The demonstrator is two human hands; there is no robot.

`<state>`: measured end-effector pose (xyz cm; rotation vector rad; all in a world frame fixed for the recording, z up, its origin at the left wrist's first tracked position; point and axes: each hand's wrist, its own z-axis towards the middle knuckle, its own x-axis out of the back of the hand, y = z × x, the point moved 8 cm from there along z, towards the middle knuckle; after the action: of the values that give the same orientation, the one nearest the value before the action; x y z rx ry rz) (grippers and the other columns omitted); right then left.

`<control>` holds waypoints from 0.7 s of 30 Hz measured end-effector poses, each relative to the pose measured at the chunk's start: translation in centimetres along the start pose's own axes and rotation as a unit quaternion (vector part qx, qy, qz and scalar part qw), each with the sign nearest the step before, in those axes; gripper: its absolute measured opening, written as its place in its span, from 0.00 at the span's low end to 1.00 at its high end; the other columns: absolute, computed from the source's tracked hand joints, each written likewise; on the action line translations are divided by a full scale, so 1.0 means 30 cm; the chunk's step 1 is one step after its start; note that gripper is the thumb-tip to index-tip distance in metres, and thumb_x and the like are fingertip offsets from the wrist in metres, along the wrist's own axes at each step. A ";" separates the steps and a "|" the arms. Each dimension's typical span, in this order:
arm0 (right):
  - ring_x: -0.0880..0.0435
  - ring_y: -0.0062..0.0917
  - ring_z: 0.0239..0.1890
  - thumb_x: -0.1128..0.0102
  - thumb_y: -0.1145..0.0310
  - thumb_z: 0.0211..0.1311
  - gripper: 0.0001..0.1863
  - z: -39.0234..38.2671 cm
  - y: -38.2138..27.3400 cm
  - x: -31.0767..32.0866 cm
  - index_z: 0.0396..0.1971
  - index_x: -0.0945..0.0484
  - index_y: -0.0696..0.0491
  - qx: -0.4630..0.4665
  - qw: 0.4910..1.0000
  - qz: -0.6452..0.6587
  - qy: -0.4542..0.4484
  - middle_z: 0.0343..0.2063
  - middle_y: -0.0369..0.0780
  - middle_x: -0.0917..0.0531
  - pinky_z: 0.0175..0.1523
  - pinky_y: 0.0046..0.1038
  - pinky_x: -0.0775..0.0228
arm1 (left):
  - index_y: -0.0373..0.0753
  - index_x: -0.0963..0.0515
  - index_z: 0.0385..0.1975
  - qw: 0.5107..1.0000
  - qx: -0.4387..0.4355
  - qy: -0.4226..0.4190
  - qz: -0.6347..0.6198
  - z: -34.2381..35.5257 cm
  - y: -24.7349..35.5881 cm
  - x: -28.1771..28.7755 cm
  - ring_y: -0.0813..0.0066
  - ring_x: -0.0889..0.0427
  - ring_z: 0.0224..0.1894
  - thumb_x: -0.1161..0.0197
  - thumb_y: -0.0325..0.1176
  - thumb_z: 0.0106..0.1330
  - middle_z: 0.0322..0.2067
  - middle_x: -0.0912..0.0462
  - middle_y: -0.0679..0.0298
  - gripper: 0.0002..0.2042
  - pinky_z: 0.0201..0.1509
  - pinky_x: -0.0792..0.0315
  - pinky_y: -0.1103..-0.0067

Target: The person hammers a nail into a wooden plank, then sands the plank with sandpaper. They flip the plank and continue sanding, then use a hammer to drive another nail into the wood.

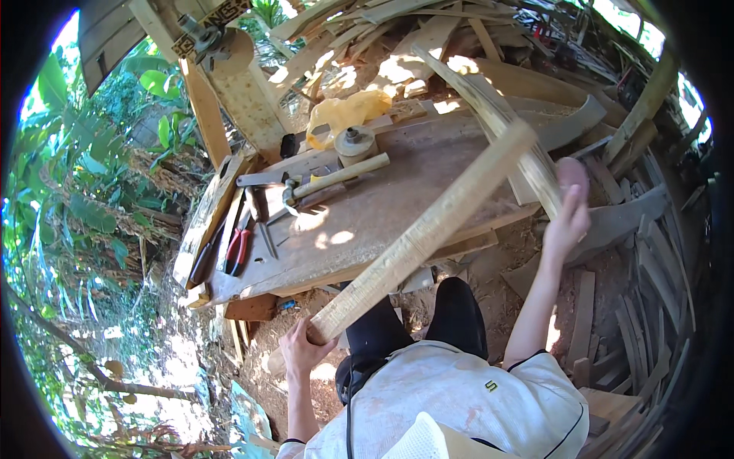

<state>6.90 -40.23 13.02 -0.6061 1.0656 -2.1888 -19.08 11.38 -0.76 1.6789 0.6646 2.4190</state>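
My left hand (pixel 302 348) is closed around the lower end of a long, flat wooden plank (pixel 413 243), which slants up to the right across the bench. The plank's far end is blurred. My right hand (pixel 567 220) is closed at the lower part of a rounded reddish-brown pad (pixel 572 177), smeared by motion, whose exact kind I cannot make out. Just left of that hand lies a second long, curved wooden piece (pixel 527 164), running from the far side of the bench; whether the hand touches it I cannot tell.
On the wooden workbench (pixel 375 229) lie a hammer (pixel 340 177), red-handled pliers (pixel 238 249), a chisel-like tool (pixel 260 210) and a round pale tin (pixel 355 144). A yellow plastic bag (pixel 348 115) sits behind. Scrap wood (pixel 634 321) crowds the right; plants grow left.
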 end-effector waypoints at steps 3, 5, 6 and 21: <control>0.16 0.30 0.58 0.52 0.60 0.82 0.23 -0.183 -0.028 -0.140 0.59 0.21 0.64 -0.046 0.986 -0.024 -0.158 0.54 0.47 0.14 0.65 0.29 0.30 | 0.32 0.17 0.39 0.998 0.049 -0.015 0.032 0.020 0.027 -0.008 0.59 0.13 0.29 0.18 0.52 0.42 0.27 0.15 0.57 0.31 0.35 0.20 0.67; 0.14 0.32 0.55 0.51 0.63 0.81 0.19 -0.288 -0.093 -0.238 0.58 0.20 0.60 0.020 0.968 0.016 -0.249 0.51 0.48 0.13 0.61 0.32 0.26 | 0.32 0.17 0.38 0.993 0.099 -0.064 0.032 0.033 0.038 -0.028 0.58 0.13 0.29 0.18 0.53 0.43 0.26 0.14 0.56 0.31 0.35 0.20 0.66; 0.14 0.33 0.55 0.51 0.64 0.81 0.18 -0.343 -0.132 -0.288 0.58 0.19 0.58 0.050 0.954 0.043 -0.292 0.51 0.48 0.13 0.61 0.33 0.25 | 0.32 0.17 0.38 0.987 0.130 -0.096 0.023 0.048 0.042 -0.037 0.58 0.13 0.29 0.18 0.54 0.44 0.25 0.15 0.56 0.31 0.36 0.20 0.66; 0.27 0.31 0.70 0.49 0.64 0.78 0.19 -0.756 -0.184 -0.702 0.60 0.20 0.55 0.257 0.767 -0.032 -0.587 0.65 0.44 0.22 0.76 0.35 0.35 | 0.34 0.27 0.65 0.940 0.318 0.124 0.018 -0.018 -0.193 0.167 0.51 0.26 0.66 0.46 0.65 0.72 0.63 0.25 0.43 0.38 0.67 0.29 0.57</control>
<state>5.50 -10.88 1.87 -1.4352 -0.2262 -1.4822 -22.31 18.14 0.97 1.5648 1.6090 2.6378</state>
